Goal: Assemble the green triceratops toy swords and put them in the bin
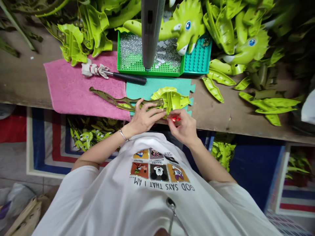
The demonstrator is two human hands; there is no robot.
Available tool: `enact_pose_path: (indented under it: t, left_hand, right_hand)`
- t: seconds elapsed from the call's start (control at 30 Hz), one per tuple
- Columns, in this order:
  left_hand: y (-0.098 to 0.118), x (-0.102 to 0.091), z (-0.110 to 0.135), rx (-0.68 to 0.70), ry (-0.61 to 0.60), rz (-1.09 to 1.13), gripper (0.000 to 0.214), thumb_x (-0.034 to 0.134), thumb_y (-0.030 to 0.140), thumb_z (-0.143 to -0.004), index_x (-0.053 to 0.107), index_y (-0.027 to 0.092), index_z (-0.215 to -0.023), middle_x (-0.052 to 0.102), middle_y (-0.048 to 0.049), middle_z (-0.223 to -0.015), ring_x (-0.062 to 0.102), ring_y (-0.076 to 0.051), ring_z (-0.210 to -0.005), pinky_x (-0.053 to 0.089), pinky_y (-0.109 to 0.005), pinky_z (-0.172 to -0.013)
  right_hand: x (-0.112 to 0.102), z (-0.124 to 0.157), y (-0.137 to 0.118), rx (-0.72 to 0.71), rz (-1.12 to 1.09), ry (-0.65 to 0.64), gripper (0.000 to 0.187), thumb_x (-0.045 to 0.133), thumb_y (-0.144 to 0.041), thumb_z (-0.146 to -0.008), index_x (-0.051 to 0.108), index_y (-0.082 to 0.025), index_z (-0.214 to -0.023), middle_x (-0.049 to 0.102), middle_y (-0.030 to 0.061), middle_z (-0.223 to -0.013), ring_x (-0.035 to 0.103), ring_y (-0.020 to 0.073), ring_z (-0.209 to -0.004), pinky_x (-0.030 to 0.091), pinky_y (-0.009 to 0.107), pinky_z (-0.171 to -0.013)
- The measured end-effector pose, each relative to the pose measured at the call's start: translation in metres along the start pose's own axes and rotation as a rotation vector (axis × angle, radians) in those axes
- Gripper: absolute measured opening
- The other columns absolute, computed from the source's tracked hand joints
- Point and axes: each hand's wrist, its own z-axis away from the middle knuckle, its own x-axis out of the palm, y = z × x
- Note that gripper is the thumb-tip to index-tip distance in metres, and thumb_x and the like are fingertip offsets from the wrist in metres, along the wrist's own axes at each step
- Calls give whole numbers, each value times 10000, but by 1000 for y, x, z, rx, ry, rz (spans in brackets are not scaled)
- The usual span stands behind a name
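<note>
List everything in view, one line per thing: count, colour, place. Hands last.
pink towel: one, pink, bench left
teal mat: one, teal, bench middle
olive strip: one, olive, across pink towel and teal mat
dinosaur shell: one, lime, on teal mat
red part: one, red, before the dinosaur shell
screw tray: one, green, behind teal mat
teal tray: one, teal, right of screw tray
power driver: one, grey, hanging over screw tray
hand tool: one, black handle, on pink towel
dinosaur toys: two, lime, behind the trays
loose shells: many, lime, bench back and right
left hand: one, gripping olive strip
right hand: one, pinching red part
</note>
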Motion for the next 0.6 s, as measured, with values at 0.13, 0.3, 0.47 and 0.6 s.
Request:
enact_pose_path:
  t: [0.13,0.3,0.47,0.6]
  left_hand:
    - [-2,-1,1,66,0,-44,308,558,216,-978,671,346,-1234,752,-5,-1210,575,-258,-1245,207,-634,-1196]
    - [-6,-1,5,88,-55,-25,303,583,233,-974,654,337,-1250,725,-14,-1284,561,-263,-1298,199,-656,-1203]
    - [-4,0,7,71,-84,10,291,611,246,-964,648,333,-1240,712,-27,-1310,539,-263,-1344,245,-635,-1198]
    - [-1,-1,7,80,-79,-30,255,610,277,-967,661,332,-1210,713,-25,-1309,545,-275,-1350,304,-625,-1172]
  right_hand:
    - [8,3,-1,35,25,-3,155,582,-174,-879,569,-225,-1025,737,46,-915,710,186,-744,566,299,-660]
    - [2,6,0,31,15,33,179,648,-229,-862,577,-230,-1026,727,41,-923,717,198,-816,583,317,-735]
    - [-5,12,1,96,-71,29,149,650,-203,-844,615,-226,-988,741,11,-886,706,164,-725,580,295,-697]
    - [-1,13,0,76,53,107,77,627,-192,-867,640,-222,-937,751,26,-850,705,163,-678,584,295,-669]
